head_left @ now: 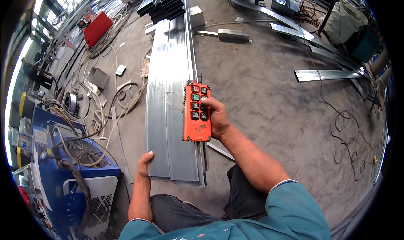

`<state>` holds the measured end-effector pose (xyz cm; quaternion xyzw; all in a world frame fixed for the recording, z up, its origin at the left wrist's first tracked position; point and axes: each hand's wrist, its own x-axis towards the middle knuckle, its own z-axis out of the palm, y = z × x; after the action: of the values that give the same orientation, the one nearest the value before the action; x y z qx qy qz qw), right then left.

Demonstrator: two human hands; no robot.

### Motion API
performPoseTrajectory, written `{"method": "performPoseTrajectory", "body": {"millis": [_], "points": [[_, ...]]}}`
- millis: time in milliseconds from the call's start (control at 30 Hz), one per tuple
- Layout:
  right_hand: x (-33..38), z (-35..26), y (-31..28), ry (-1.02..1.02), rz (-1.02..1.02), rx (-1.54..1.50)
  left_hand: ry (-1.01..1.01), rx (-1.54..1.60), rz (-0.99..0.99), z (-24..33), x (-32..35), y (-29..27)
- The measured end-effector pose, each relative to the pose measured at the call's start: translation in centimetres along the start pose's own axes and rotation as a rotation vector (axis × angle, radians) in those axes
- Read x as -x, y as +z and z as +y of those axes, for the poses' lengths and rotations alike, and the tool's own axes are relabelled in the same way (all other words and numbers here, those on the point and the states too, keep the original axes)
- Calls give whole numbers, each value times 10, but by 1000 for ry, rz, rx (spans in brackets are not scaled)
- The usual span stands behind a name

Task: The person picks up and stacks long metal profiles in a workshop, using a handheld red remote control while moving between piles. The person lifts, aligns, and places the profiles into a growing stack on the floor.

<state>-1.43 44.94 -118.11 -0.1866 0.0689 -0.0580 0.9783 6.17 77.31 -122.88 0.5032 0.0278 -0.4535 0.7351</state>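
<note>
My right hand (218,118) is wrapped round an orange handheld crane remote control (198,130), its thumb on one of the black buttons in the right column. The remote has two columns of buttons, one red and one green among them, and a short antenna on top. Under it runs a stack of long galvanized steel profiles (168,113), stretching away from me. At the near left corner of the stack, my left hand (144,165) grips the edge, thumb on top; its other fingers are mostly hidden.
On the left stands a blue machine with a fan grille (86,151), with cables and hoses (122,101) tangled beyond it. Dark rectangular tubes (168,4) lie across the far end of the profiles. Steel strips (328,75) and loose black cable (345,126) lie on the right floor.
</note>
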Motion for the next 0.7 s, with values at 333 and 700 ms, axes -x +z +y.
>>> {"method": "performPoseTrajectory", "body": {"millis": [333,700], "points": [[0,2,2,14,19,93,-11,16,22,-2,1,-2],[3,4,11,-3,6,55,-4,68,-15,4,11,-4]]}}
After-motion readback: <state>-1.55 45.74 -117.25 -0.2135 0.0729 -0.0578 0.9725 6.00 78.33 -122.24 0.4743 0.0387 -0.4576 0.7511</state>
